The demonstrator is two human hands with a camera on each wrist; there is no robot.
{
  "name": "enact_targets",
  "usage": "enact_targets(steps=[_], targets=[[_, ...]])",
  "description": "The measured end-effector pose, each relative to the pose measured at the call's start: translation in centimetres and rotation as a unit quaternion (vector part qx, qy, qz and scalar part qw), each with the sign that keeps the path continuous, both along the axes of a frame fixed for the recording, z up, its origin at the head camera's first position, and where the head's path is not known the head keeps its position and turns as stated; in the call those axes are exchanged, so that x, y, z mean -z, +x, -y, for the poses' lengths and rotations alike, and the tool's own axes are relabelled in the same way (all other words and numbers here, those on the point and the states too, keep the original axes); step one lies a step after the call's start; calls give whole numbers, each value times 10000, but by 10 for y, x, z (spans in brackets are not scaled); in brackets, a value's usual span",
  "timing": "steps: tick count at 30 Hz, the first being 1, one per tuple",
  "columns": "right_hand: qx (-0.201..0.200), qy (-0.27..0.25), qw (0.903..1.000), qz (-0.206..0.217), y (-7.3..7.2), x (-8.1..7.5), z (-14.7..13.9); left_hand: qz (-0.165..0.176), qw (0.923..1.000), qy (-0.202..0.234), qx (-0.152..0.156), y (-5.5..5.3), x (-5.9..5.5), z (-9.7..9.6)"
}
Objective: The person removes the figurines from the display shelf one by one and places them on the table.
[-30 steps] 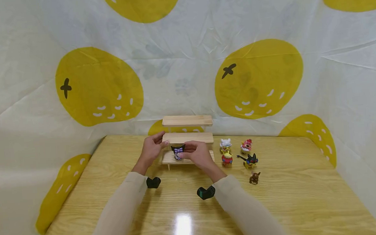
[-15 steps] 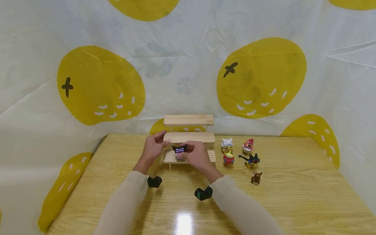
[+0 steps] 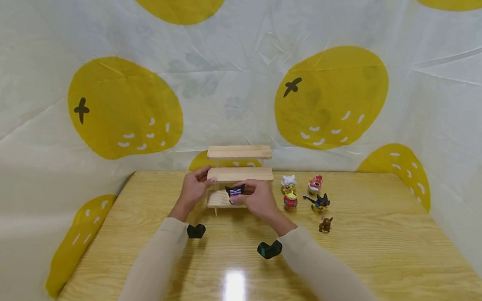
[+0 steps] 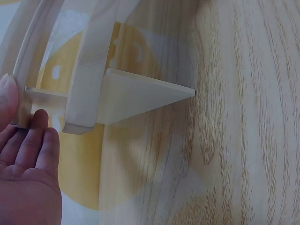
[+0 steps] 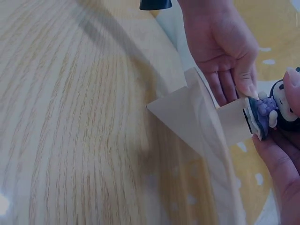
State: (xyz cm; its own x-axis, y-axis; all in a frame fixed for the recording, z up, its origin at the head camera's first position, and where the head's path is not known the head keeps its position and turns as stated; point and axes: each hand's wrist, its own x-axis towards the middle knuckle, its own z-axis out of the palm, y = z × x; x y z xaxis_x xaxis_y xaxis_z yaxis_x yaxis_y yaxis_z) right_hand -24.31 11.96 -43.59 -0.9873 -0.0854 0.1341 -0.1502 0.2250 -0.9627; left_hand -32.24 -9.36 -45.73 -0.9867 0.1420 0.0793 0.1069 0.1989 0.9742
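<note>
My right hand (image 3: 262, 202) pinches a figurine (image 3: 235, 193) with a black-eared hood and a purple bow, just over the lowest step of a three-tier wooden display stand (image 3: 240, 173). In the right wrist view the figurine (image 5: 268, 108) has its base toward the lowest shelf (image 5: 211, 126); whether they touch I cannot tell. My left hand (image 3: 193, 190) grips the left end of the stand's middle shelf. The left wrist view shows the thumb on one face of that shelf and the fingers of the left hand (image 4: 30, 178) at its other face.
Right of the stand are a white-topped figurine (image 3: 288, 183), a red-and-white one (image 3: 315, 184), a red one with a yellow top (image 3: 290, 201), a black-and-yellow one (image 3: 320, 203) and a small brown one (image 3: 326, 224). A patterned cloth (image 3: 229, 96) hangs behind the wooden table (image 3: 182, 274).
My right hand has shifted the figurine a little to the right along the lowest shelf. The left hand keeps its grip on the stand.
</note>
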Motion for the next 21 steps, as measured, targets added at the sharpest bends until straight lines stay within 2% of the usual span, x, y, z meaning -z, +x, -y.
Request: enact_targets(steps=[11, 21], targets=[[-130, -61, 9999, 66, 16, -8, -22, 81, 9999, 1, 130, 0, -1, 3], [91, 116, 9998, 143, 33, -6, -50, 54, 9998, 11, 195, -1, 0, 4]])
